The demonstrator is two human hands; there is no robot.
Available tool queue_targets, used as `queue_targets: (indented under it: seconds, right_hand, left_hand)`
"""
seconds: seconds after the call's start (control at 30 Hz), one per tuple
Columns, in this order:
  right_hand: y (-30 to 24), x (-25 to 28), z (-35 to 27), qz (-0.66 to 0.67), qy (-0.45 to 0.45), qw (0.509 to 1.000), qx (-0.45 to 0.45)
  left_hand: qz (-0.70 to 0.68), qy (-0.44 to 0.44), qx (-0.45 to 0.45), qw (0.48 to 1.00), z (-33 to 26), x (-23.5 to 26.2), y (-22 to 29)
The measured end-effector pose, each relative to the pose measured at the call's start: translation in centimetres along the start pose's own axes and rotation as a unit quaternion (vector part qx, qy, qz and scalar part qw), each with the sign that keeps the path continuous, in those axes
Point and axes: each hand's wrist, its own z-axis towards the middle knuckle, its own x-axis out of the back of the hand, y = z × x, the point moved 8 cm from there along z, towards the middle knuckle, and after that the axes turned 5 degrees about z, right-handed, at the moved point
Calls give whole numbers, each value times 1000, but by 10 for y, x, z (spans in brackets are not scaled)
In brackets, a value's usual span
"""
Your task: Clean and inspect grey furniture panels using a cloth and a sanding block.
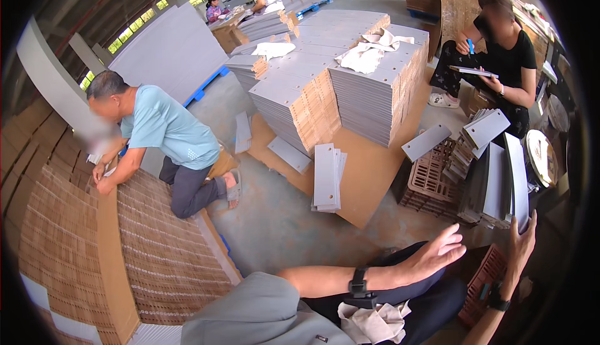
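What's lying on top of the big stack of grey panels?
Crumpled whitish cloths lie on the stack of grey panels; the panel surface directly beneath them is covered.

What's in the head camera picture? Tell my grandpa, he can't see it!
A person's right hand touches a grey panel's near end; their left hand is open, empty. Stacked grey panels and a kneeling co-worker are nearby.

Smooth matt grey panel, brown plastic crate, wrinkled matt cloth, smooth brown cardboard sheet

A kneeling co-worker beside a brown slotted stack, a white pillar and a blue pallet behind.
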Motion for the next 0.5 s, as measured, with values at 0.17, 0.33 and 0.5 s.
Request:
queue_targets:
  seconds: [0.17, 0.33, 0.5]
  right_hand:
    - [-122, 28, -126, 177, -104, 977, -53]
    - [-141, 39, -189, 173, -105, 979, -27]
    - [-196, 65, -275, 245, -276, 919, 136]
  left_hand:
    - [-80, -10, -23, 997, 60, -28, 3]
    - [-190, 30, 16, 981, 52, -40, -35]
    - [-326, -22, 14, 945, 38, 0, -15]
